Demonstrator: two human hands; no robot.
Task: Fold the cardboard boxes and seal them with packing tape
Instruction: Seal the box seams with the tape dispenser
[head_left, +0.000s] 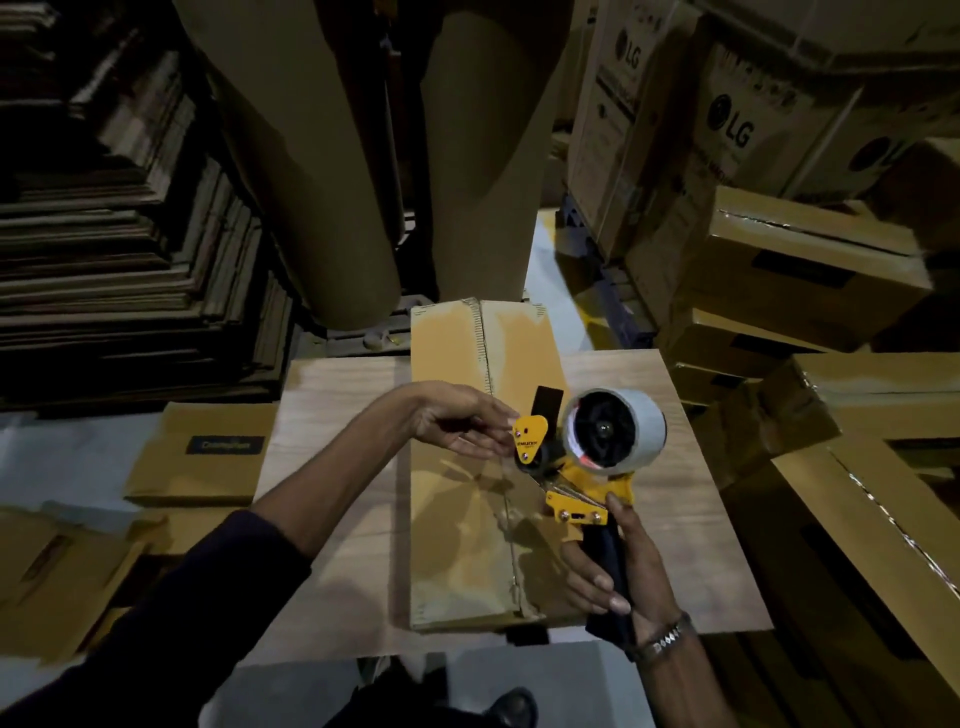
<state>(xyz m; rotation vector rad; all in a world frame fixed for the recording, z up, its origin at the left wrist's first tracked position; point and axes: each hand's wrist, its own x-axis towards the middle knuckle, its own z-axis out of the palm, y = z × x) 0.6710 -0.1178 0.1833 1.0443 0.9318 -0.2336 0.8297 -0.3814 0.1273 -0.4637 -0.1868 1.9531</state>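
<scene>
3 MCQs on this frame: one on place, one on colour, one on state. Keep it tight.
1. Where does the cardboard box lie?
A. on the wooden board
B. on the floor
C. on a shelf

2. The tape dispenser frame is:
A. red
B. yellow
C. green

3. The right hand:
A. hangs idle
B. presses the box
C. grips the dispenser handle

Key: 1 A, the board shows on both sides of the box; 2 B, yellow plates beside the tape roll; 3 C, fingers curl round the black handle, while the left hand reaches to the dispenser's front.
</scene>
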